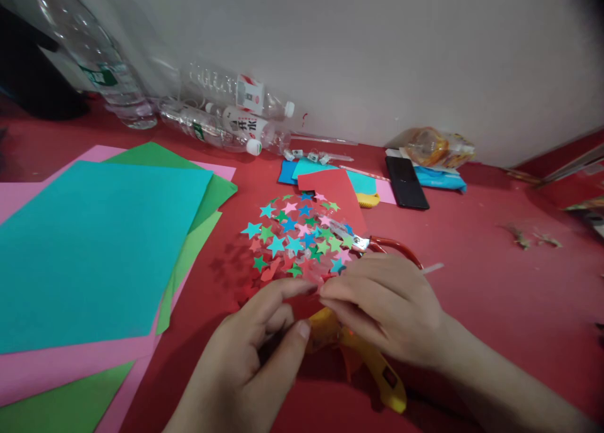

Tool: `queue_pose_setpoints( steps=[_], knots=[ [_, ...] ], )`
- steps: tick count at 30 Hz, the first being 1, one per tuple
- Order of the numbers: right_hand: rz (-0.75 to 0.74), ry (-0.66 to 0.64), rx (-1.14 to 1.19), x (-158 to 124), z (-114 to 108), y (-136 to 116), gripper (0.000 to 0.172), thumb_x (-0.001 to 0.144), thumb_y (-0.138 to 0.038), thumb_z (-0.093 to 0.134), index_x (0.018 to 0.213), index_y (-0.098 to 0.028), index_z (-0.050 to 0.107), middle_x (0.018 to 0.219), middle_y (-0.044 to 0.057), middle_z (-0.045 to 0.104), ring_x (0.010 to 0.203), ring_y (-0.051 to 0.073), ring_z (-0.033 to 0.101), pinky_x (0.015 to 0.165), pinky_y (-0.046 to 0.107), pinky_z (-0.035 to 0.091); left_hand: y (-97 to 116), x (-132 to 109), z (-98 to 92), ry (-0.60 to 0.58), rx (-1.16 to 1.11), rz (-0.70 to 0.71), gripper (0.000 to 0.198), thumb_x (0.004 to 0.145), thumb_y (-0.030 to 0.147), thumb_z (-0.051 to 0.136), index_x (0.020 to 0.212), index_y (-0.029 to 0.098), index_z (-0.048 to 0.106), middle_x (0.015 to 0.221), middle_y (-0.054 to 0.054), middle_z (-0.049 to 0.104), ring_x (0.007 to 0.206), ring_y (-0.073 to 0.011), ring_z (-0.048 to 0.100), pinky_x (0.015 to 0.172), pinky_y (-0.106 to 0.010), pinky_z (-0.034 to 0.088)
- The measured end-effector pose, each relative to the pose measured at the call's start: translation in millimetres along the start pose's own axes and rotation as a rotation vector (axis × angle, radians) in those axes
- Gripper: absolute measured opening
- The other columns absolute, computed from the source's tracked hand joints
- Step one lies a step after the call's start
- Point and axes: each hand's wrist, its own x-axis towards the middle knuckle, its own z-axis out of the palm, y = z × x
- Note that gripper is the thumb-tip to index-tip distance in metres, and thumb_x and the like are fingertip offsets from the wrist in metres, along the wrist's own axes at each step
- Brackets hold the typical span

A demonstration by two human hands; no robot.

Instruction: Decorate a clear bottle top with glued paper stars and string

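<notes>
A round, dome-like cluster of small paper stars (pixel 292 244) in blue, green, pink and red sits in front of me, with clear material showing between some of them. My right hand (pixel 387 307) is closed in a pinch at its near edge; what the fingertips hold is too small to make out. My left hand (pixel 264 338) reaches in from the other side, index fingertip close to the right fingertips, thumb held apart. Beneath both hands lies a yellow glue gun (pixel 389 389), partly covered. Behind my right hand rests a red-handled metal cutting tool (pixel 396 244).
Large coloured paper sheets (pixel 94 250) are stacked at left. Clear plastic bottles (pixel 212 128) lie along the wall, near one upright bottle (pixel 117 84). A red paper piece (pixel 335 191), a black phone (pixel 406 181) and a blue packet (pixel 438 178) lie at the back of the red table (pixel 495 307).
</notes>
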Motion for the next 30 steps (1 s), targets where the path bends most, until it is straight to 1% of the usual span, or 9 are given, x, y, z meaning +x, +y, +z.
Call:
queue_pose_setpoints(
  steps=[5,8,11,14,18,20,24,28,30],
  knots=[
    [0.102,-0.006,0.082,1,4,-1,0.012,0.094,-0.019,0.053,0.089,-0.019,0.064,0.072,-0.001,0.067,0.064,0.011,0.059,0.062,0.024,0.042,-1,0,1.1,0.014,-0.005,0.002,0.026,0.084,0.035,0.056,0.107,0.027,0.064,0.051,0.006,0.05,0.046,-0.0124,0.049,0.046,-0.023,0.04],
    [0.179,-0.029,0.119,0,4,-3,0.011,0.094,-0.021,0.054,0.088,-0.02,0.063,0.071,-0.002,0.066,0.063,0.01,0.057,0.06,0.023,0.039,5,-2,5.0,0.064,-0.039,-0.048,0.023,0.082,0.035,0.058,0.103,0.026,0.064,0.05,0.007,0.049,0.047,-0.0117,0.046,0.047,-0.023,0.038],
    [0.216,-0.044,0.146,0,4,-4,0.009,0.093,-0.022,0.054,0.089,-0.02,0.062,0.069,-0.003,0.064,0.06,0.01,0.053,0.059,0.023,0.037,10,-3,8.4,0.115,-0.076,-0.119,0.025,0.081,0.038,0.058,0.103,0.026,0.062,0.049,0.008,0.047,0.045,-0.0103,0.042,0.046,-0.023,0.034],
    [0.223,-0.033,0.162,0,5,-6,0.008,0.093,-0.021,0.055,0.089,-0.019,0.061,0.07,-0.003,0.063,0.06,0.009,0.052,0.059,0.021,0.036,10,-3,8.7,0.106,-0.091,-0.16,0.026,0.082,0.039,0.058,0.104,0.025,0.061,0.049,0.008,0.047,0.045,-0.0095,0.04,0.045,-0.022,0.033],
    [0.233,-0.012,0.164,0,7,-7,0.005,0.092,-0.019,0.056,0.089,-0.019,0.061,0.074,-0.003,0.066,0.059,0.008,0.052,0.059,0.021,0.037,3,1,6.0,0.038,-0.092,-0.104,0.022,0.084,0.038,0.057,0.101,0.025,0.06,0.049,0.008,0.049,0.045,-0.01,0.046,0.044,-0.021,0.037],
    [0.235,-0.008,0.158,0,8,-8,0.005,0.092,-0.02,0.056,0.089,-0.02,0.061,0.074,-0.003,0.066,0.06,0.009,0.053,0.06,0.021,0.037,2,3,5.2,0.026,-0.09,-0.066,0.019,0.084,0.036,0.056,0.099,0.024,0.06,0.049,0.008,0.05,0.044,-0.0099,0.047,0.043,-0.02,0.038],
    [0.229,0.007,0.145,2,9,-11,0.007,0.092,-0.02,0.055,0.087,-0.019,0.061,0.07,-0.003,0.065,0.059,0.01,0.053,0.059,0.021,0.037,4,6,5.9,0.056,-0.092,-0.022,0.013,0.083,0.031,0.054,0.091,0.022,0.061,0.046,0.008,0.048,0.042,-0.0087,0.045,0.041,-0.018,0.037],
    [0.227,0.011,0.133,2,9,-13,0.009,0.091,-0.018,0.056,0.084,-0.018,0.061,0.068,-0.003,0.063,0.056,0.009,0.051,0.056,0.021,0.036,7,8,6.2,0.084,-0.071,-0.013,0.01,0.083,0.028,0.053,0.086,0.022,0.06,0.046,0.008,0.048,0.042,-0.0081,0.046,0.042,-0.017,0.036],
    [0.225,0.016,0.122,1,9,-14,0.008,0.092,-0.019,0.056,0.088,-0.018,0.062,0.07,-0.003,0.064,0.058,0.009,0.052,0.057,0.022,0.037,8,9,6.0,0.105,-0.063,-0.009,0.01,0.082,0.027,0.053,0.085,0.022,0.06,0.046,0.008,0.048,0.042,-0.008,0.046,0.042,-0.017,0.037]
  ],
)
